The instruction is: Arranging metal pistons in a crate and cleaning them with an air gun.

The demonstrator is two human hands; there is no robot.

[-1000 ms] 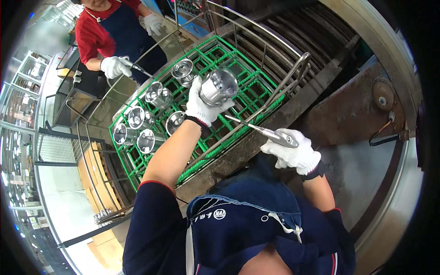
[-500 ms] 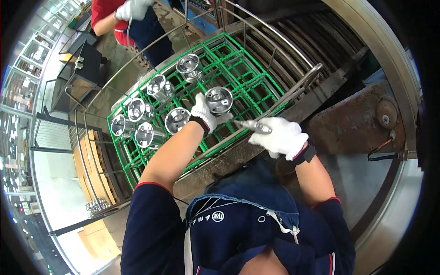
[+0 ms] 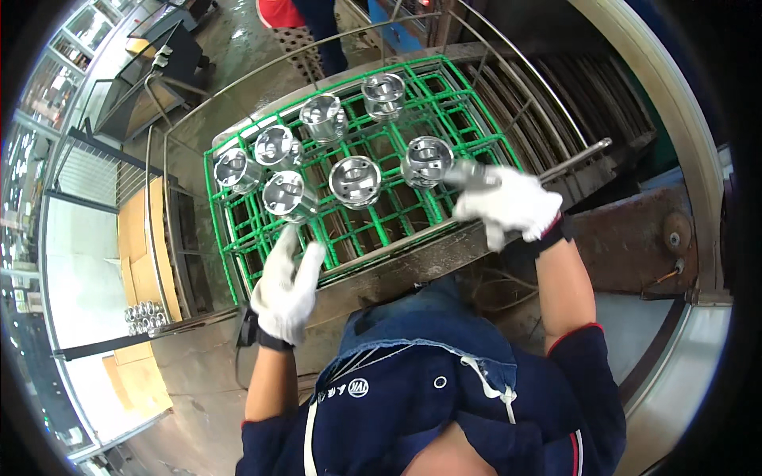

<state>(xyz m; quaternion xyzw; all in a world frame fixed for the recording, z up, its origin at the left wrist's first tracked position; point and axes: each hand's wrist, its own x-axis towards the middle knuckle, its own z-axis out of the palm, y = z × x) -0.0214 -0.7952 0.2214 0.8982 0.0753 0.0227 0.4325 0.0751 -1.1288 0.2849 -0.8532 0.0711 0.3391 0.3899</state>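
Note:
Several shiny metal pistons [image 3: 355, 181] stand in a green wire rack [image 3: 384, 230]. My left hand [image 3: 286, 287], in a white glove, is open with its fingers apart at the rack's front left. Its fingertips are just below the front-left piston [image 3: 284, 195]; I cannot tell whether they touch. My gloved right hand [image 3: 512, 205] is closed around a slim grey tool [image 3: 468, 176]. The tool is blurred, and its front end lies against or over the edge of the rightmost piston [image 3: 429, 161]; whether it touches is unclear.
Metal guard rails [image 3: 349, 33] surround the rack. At right is a slatted conveyor [image 3: 579, 119]. Another person's legs [image 3: 321, 40] show beyond the far rail. Cardboard sheets [image 3: 143, 246] and small metal parts [image 3: 145, 317] stand at left, and a dark cart [image 3: 151, 79] farther back.
My left hand has let go of the right-hand piston and moved left and nearer. My right hand has brought the tool up beside that piston. The other person's upper body has left view.

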